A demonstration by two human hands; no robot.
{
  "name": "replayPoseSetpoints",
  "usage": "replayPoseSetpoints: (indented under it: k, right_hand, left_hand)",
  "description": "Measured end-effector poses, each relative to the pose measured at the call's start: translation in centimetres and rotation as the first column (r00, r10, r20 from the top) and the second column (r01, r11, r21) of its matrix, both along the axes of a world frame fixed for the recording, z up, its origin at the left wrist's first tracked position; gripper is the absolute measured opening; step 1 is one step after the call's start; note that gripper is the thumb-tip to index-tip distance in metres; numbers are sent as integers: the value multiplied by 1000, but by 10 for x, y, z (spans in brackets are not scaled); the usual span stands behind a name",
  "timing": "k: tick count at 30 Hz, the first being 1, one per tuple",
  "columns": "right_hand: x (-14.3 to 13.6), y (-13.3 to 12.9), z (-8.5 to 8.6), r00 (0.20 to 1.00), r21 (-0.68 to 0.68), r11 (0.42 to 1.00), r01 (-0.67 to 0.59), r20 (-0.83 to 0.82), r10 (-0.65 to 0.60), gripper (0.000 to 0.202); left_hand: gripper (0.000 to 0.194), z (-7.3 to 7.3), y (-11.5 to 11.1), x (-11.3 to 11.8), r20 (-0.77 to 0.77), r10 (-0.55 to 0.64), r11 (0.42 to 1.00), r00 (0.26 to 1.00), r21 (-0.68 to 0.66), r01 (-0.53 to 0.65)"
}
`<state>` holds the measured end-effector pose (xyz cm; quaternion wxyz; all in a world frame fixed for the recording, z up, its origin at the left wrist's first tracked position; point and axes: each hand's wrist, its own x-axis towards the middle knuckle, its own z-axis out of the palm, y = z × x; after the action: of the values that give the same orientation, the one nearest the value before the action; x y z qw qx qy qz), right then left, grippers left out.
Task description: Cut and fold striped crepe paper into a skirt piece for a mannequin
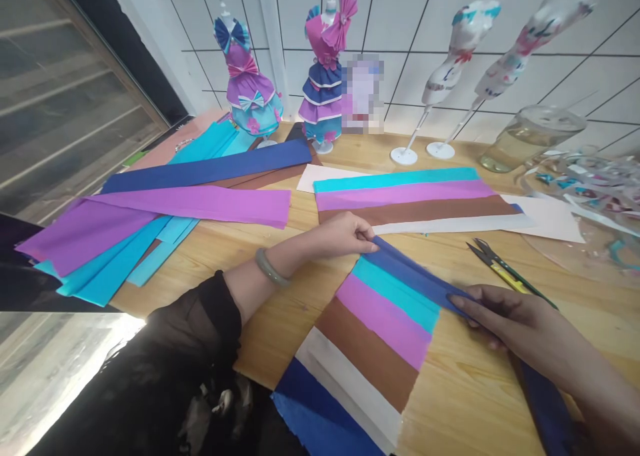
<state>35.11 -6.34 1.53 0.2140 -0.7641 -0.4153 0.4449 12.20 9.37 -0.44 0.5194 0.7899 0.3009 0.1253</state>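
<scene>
From just above the table (465,389), one head-worn camera looks forward and down, taking in the tiled wall (395,16)

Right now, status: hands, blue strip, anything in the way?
Left hand pinching end of blue strip; right hand gripping it further along. Strip stretched along turquoise band of panel. Snips beside right hand, clear of panel.

Over the table (465,389), holding one strip (415,267) between left hand (350,235) and right hand (505,313), along the near panel's (370,339) far edge. Having loose strips (220,204) at the left, the second panel (410,208) behind, on paper sheets (550,217). Having scissors (506,273) just behind the right hand, a jar (525,143) and a scrap tray (565,253) at far right. Facing two dressed mannequins (253,99) before the wall (395,16), with two other mannequins (445,76) to their right.
</scene>
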Motion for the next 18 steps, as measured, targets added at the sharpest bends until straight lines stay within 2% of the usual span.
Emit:
replayPoseSetpoints:
  k: [9,18]
  right_hand:
    - [9,-5,-12,998,-3,1000,-30,61,30,55]
    - [9,-4,-8,999,5,1000,-3,38,3,58]
  left_hand:
    - [15,6,-1,-1,7,-49,999,999,3,49]
    - [12,6,-1,0,-4,-46,999,999,-25,46]
